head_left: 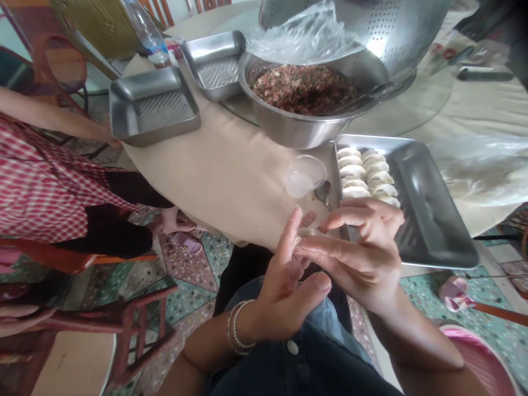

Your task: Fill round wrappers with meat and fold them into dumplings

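Note:
My left hand (284, 280), with bracelets at the wrist, is raised over my lap at the table's edge, its thumb apart and its fingers curled around a small pale dumpling (306, 233). Most of that dumpling is hidden behind fingers. From the right, my right hand (363, 242) pinches at it with thumb and fingertips. Just beyond my hands are a clear plastic cup (306, 175) and a metal spoon (324, 192). Beside my right hand lies a metal tray (429, 192) with two rows of folded dumplings (352, 170).
A steel bowl (297, 129) of minced filling (303, 88) stands ahead, with a plastic bag (309, 36) over its far rim and a colander (396, 33) behind. Two more trays (152, 104) sit to the left, near another person's arm (53, 115). A plastic bottle (148, 33) stands behind them.

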A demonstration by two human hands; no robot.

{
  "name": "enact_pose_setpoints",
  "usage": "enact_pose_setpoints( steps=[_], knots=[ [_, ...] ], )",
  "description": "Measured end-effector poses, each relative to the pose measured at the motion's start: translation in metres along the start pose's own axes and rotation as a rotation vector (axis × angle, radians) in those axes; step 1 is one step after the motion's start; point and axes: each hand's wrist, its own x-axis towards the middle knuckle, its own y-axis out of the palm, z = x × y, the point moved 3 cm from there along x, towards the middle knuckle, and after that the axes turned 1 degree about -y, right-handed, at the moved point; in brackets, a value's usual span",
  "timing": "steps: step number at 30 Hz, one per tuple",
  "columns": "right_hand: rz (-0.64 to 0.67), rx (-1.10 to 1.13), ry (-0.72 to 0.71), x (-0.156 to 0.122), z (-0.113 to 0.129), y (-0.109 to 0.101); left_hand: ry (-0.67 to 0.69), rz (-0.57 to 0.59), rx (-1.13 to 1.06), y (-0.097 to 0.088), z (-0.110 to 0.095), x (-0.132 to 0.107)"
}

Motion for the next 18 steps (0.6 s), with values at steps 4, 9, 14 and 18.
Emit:
enact_pose_setpoints(
  steps=[4,9,14,18],
  knots=[
    [-0.001,0.034,0.020,0.002,-0.001,-0.002,0.031,-0.027,0.073,-0.005,-0.003,-0.002],
    [0.029,0.023,0.047,0.004,-0.003,-0.002,-0.051,0.025,0.172,-0.008,-0.008,-0.001],
    [0.088,0.100,0.016,0.005,-0.005,0.003,0.060,-0.065,0.314,-0.021,-0.006,0.005],
    [0.099,0.177,0.030,0.006,-0.008,0.005,0.093,-0.096,0.545,-0.033,-0.004,0.007]
  ],
)
